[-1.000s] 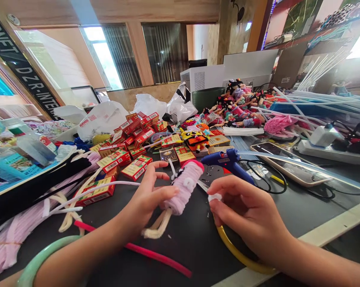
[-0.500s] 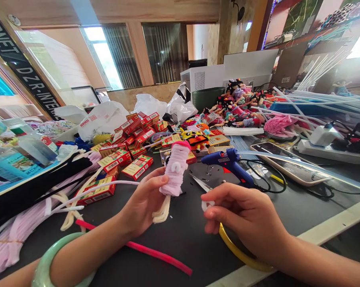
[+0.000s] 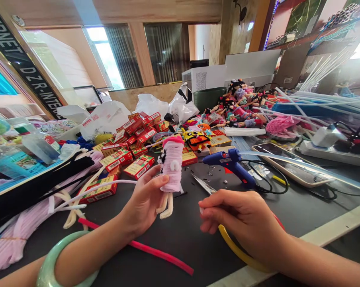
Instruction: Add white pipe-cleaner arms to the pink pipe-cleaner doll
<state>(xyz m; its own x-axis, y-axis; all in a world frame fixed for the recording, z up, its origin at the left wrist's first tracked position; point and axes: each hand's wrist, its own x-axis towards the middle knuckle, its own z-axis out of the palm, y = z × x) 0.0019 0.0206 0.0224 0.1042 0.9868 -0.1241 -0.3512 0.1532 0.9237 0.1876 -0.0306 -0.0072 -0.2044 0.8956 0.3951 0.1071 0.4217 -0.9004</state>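
My left hand point(image 3: 148, 195) is closed around a pale pink pipe-cleaner figure point(image 3: 171, 175), upright and tilted slightly. It has a bright pink top, a white fuzzy ring on its front, dark bits at its left side and cream loops hanging below. My right hand point(image 3: 230, 211) is closed in a pinch to the right of the figure, apart from it. Only a sliver of a small white pipe-cleaner curl point(image 3: 201, 209) shows at its fingertips. Scissors point(image 3: 204, 185) lie just beyond that hand, their yellow handle point(image 3: 236, 251) partly under it.
A blue glue gun point(image 3: 232, 163) lies beyond my right hand, near a phone point(image 3: 293, 161) and a power strip point(image 3: 332, 151). Small red boxes point(image 3: 139, 166) pile up behind the figure. Pink pipe cleaners point(image 3: 11, 247) lie left; a red one point(image 3: 162, 255) lies in front.
The figure has turned and stands more upright, its cream loops now hanging straighter. My right fingers have turned, so the white curl between them is mostly hidden.
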